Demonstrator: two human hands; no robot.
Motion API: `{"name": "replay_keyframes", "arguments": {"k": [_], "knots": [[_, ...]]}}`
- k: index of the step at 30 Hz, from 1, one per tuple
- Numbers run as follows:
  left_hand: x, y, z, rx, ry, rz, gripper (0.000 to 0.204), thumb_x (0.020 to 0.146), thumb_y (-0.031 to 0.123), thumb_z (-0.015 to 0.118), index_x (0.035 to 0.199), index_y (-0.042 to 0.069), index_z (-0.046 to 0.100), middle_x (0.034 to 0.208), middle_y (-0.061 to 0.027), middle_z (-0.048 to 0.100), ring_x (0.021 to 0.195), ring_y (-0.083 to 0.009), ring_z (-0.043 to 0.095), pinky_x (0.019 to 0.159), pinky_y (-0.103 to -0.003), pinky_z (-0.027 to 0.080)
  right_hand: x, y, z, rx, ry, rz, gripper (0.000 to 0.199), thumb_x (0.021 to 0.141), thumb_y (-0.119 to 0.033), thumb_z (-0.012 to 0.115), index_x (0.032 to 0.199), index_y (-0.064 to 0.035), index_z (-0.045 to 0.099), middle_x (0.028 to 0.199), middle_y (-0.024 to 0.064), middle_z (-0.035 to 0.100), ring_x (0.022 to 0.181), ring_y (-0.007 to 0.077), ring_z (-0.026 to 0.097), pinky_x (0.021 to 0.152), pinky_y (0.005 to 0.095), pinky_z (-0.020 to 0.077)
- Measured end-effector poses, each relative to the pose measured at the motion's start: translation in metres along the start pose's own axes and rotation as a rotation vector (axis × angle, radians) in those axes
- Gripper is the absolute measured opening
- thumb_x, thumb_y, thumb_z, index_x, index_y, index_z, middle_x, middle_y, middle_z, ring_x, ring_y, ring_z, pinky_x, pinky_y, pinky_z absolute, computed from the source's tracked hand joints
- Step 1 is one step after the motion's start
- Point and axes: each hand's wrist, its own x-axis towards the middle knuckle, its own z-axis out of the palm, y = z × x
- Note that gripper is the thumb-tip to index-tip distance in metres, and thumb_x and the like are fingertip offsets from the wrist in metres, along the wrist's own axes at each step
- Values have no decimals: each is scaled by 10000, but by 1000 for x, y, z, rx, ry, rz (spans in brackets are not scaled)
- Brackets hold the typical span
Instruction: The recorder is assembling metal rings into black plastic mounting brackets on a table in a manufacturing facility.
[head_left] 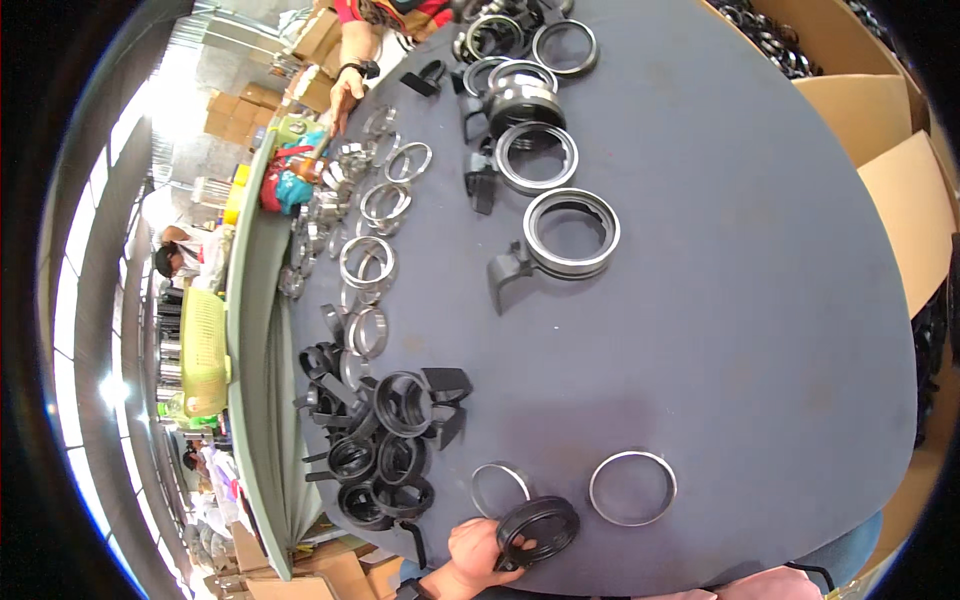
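My left hand [476, 553] is closed on the side of a black plastic ring [540, 528] with ridged edges, tilted just above the table's near edge. Right behind it a thin silver metal ring [499, 468] lies partly hidden by the black ring and my fingers. Farther right, another thin metal ring [593, 490] rests alone on the table. Left of my hand is a heap of black plastic rings with tabs [402, 404]. My right hand is out of the picture.
The dark grey table [720, 300] carries a row of black rings with silver rims [614, 235] and loose metal rings [345, 262] along its left. Another person's hand [346, 95] is at the far left edge. Cardboard boxes [905, 210] line the right; a yellow-green basket [204, 350] stands left.
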Motion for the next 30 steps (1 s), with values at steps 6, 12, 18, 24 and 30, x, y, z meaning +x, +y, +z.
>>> {"name": "replay_keyframes", "arguments": {"k": [6, 12, 18, 24, 30], "knots": [[-2, 0, 3, 26, 122, 90, 321, 549, 180, 809, 807, 95, 638, 711, -53, 568, 574, -253, 570, 531, -353, 473, -43, -27, 1, 107, 55, -126, 250, 879, -208, 553, 950, -5, 681, 937, 171, 694, 880, 337, 665, 767, 405, 526], [-1, 2, 14, 36, 283, 111, 311, 592, 170, 798, 790, 86, 573, 718, -72, 575, 607, -273, 599, 539, -366, 485, -187, -89, -24, 354, 39, -513, 263, 889, -211, 541, 954, 9, 670, 940, 180, 688, 883, 346, 658, 773, 409, 521], [-1, 6, 22, 4, 370, 131, 318, 640, 187, 793, 869, 90, 594, 781, -77, 614, 691, -299, 639, 594, -394, 524, -371, -117, -170, -156, -217, -849, 230, 876, -190, 580, 1059, -58, 625, 893, 187, 669, 845, 382, 639, 760, 455, 512], [-2, 1, 25, 65, 420, 124, 316, 674, 191, 769, 900, 69, 583, 821, -91, 623, 729, -307, 647, 623, -402, 535, -438, -50, -276, -358, 921, -751, 138, 768, -113, 658, 903, -106, 626, 730, 97, 576, 718, 297, 585, 696, 408, 490], [-1, 2, 24, 40, 467, 134, 264, 671, 162, 764, 830, 64, 578, 776, -99, 615, 705, -317, 635, 614, -408, 523, -421, 5, -281, -512, 1121, -682, 355, 722, -141, 730, 1059, -95, 627, 1027, 97, 596, 1017, 294, 557, 910, 424, 430]]}}
